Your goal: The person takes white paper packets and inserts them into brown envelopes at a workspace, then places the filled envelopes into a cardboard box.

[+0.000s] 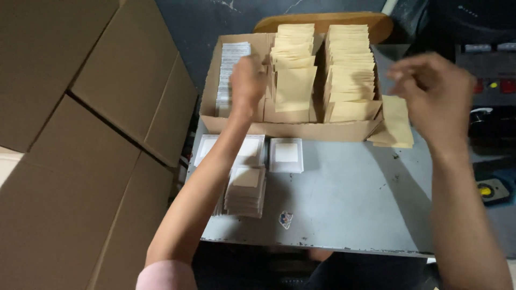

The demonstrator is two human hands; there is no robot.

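My left hand (247, 80) reaches into the open cardboard box (290, 130) at the back of the grey table (349, 198). Its fingers are curled at the row of white packets (231, 64) on the box's left side; whether they grip one is hidden. Two rows of tan paper pouches (349, 70) fill the middle and right of the box, with one pouch (294, 88) standing up higher. My right hand (435, 91) hovers blurred above the box's right corner, fingers loosely bent, holding nothing I can see. Loose tan pouches (396, 121) lie beneath it.
Flat white-framed packets (286, 154) and a stack of finished packets (246, 192) lie on the table in front of the box. Large cardboard cartons (80, 134) fill the left. A dark machine with red buttons (492, 86) stands at the right. A small sticker (285, 219) marks the table.
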